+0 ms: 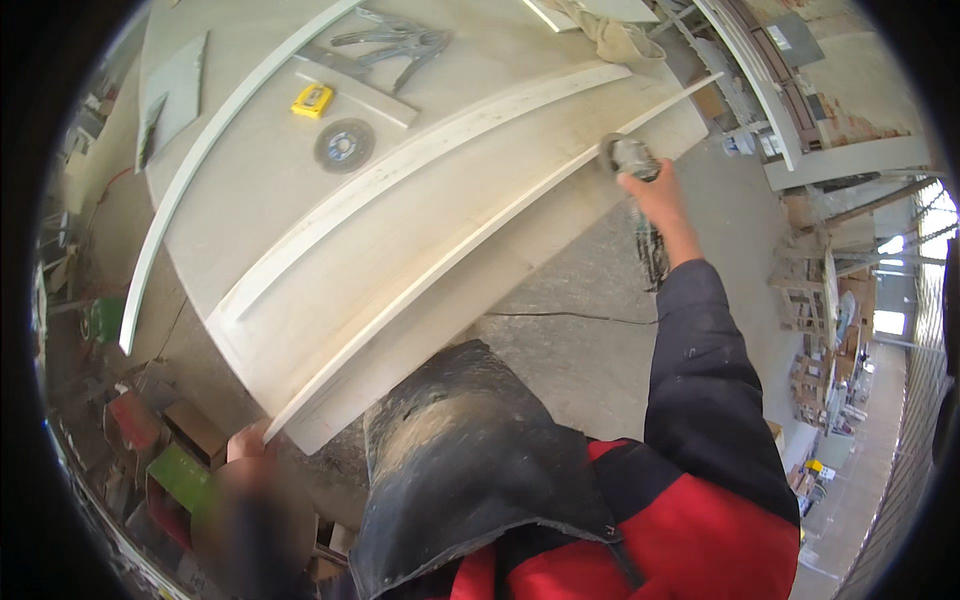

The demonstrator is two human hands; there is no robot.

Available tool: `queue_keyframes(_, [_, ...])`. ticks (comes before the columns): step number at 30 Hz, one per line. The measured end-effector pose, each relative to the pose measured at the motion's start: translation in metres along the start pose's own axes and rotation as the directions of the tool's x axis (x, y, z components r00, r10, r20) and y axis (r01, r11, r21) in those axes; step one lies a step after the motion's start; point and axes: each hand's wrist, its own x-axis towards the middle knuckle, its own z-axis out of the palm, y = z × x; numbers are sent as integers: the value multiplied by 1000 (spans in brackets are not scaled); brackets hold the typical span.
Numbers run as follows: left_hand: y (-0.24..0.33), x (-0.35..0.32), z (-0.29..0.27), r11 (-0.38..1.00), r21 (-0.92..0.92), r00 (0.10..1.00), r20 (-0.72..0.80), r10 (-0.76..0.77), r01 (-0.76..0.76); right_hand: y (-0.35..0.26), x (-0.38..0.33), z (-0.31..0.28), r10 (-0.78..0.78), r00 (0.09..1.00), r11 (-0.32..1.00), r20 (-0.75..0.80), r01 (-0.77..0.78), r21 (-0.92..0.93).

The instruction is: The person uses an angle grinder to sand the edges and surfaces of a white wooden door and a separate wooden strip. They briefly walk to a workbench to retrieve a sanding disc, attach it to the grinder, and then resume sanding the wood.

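My right hand (662, 205) is wrapped round an angle grinder (636, 158), whose disc end is at the far part of a long narrow white strip (450, 262). The strip lies diagonally across a pale tabletop (330, 385), close to its near edge. At the strip's near-left end, my left hand (250, 443) is closed on it; a blurred patch hides most of that wrist and forearm. Beyond the strip lies a wider white board (420, 150) with a curved look.
On the table are a yellow tape measure (312, 99), a round grinding disc (345, 146), metal locking clamps (395, 45) and a cloth (615, 38). Another long white strip (200, 160) overhangs the left edge. A dark cord (570, 315) crosses the floor; a green box (182, 478) stands lower left.
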Motion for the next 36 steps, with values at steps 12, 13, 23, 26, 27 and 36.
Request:
queue_keyframes(12, [15, 25, -28, 987, -103, 982, 161, -103, 121, -149, -252, 91, -442, 727, 881, 526, 461, 104])
queue_keyframes(13, [17, 29, -27, 989, -94, 984, 146, -98, 113, -155, -266, 104, -499, 659, 833, 563, 544, 100])
queue_keyframes(23, [6, 28, -15, 997, -38, 992, 109, -58, 63, -176, -272, 109, -394, 732, 872, 556, 489, -27])
queue_keyframes(26, [7, 27, -19, 998, -28, 992, 113, -51, 54, -154, -243, 95, -407, 789, 871, 460, 486, -64])
queue_keyframes(27, [8, 27, -19, 998, -22, 991, 120, -52, 55, -149, -238, 92, -363, 820, 893, 443, 442, -86])
queue_keyframes(36, [-2, 28, -15, 999, -20, 988, 150, -36, 39, -113, -175, 59, -228, 918, 942, 323, 293, -167])
